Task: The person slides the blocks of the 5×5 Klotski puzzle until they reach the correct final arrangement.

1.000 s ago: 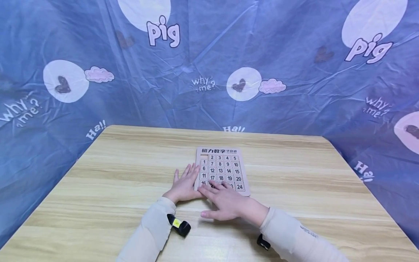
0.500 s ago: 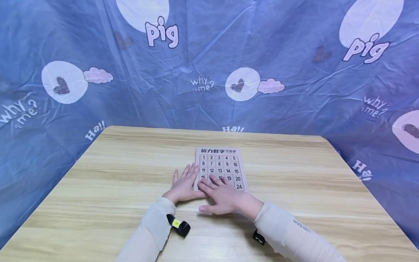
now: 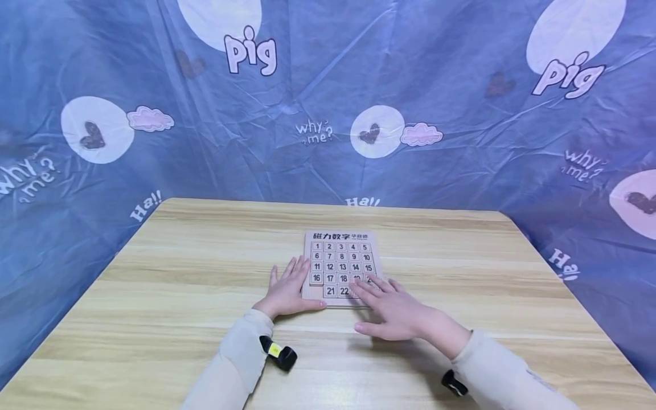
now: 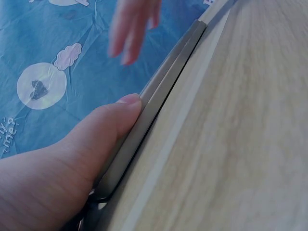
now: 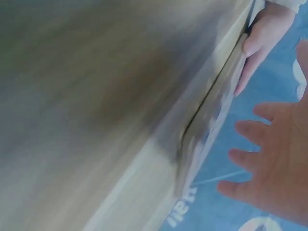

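Note:
A flat number slide puzzle (image 3: 340, 303) lies on the table, its numbered tiles in rows under a printed heading. Left of tile 21 (image 3: 330, 291) in the bottom row is a bare slot. My left hand (image 3: 288, 291) rests along the board's left side with fingers spread; in the left wrist view its thumb (image 4: 113, 118) touches the near edge. My right hand (image 3: 397, 313), fingers outstretched, is over the lower right corner and hides some tiles there. Seen in the right wrist view, the right fingers (image 5: 250, 159) stand apart from the board and hold nothing.
The light wood table (image 3: 179, 285) stretches around the board on all sides. A blue printed curtain (image 3: 287, 159) hangs behind and beside it. Black wrist cameras (image 3: 279, 354) sit on both sleeves.
The left column of tiles has slid up, filling the top left slot and leaving the bottom left one bare. My right hand then moved right, off that column. The left hand stays put.

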A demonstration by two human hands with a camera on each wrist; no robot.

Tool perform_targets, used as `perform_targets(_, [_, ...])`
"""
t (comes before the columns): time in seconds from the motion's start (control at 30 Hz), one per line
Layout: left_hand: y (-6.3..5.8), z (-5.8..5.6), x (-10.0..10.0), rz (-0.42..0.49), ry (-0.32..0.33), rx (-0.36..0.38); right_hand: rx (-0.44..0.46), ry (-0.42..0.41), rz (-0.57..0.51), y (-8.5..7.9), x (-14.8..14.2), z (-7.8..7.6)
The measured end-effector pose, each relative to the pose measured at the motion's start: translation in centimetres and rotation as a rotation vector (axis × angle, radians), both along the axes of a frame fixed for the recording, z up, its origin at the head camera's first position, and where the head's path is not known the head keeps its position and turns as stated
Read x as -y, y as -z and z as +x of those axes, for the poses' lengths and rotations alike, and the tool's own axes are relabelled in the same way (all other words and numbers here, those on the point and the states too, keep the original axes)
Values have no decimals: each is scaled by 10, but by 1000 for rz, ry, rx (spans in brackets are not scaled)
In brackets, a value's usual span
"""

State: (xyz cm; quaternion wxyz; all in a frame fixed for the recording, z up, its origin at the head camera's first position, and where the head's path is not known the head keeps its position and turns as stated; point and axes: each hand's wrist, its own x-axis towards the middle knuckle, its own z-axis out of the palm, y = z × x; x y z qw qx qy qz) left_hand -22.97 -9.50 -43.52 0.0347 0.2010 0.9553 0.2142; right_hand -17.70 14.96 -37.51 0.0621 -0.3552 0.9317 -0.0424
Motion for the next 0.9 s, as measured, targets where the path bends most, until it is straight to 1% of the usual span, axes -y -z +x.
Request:
perform_targets(0.17, [-1,0,0,14,3,15,25,33,-5,6,-24,7])
perform_targets(0.3, [0,-1,0,9,2,11,38,43,-15,10,-32,10])
perform_targets(0.5, [-1,-1,0,12,-1,10,25,25,-26,12,-28,9])
perform_targets(0.67, [-2,-1,0,14,1,7,41,15,-36,11,-20,8])
perform_targets(0.9, [-3,0,0,5,-2,10,44,4,-17,12,-10,6])
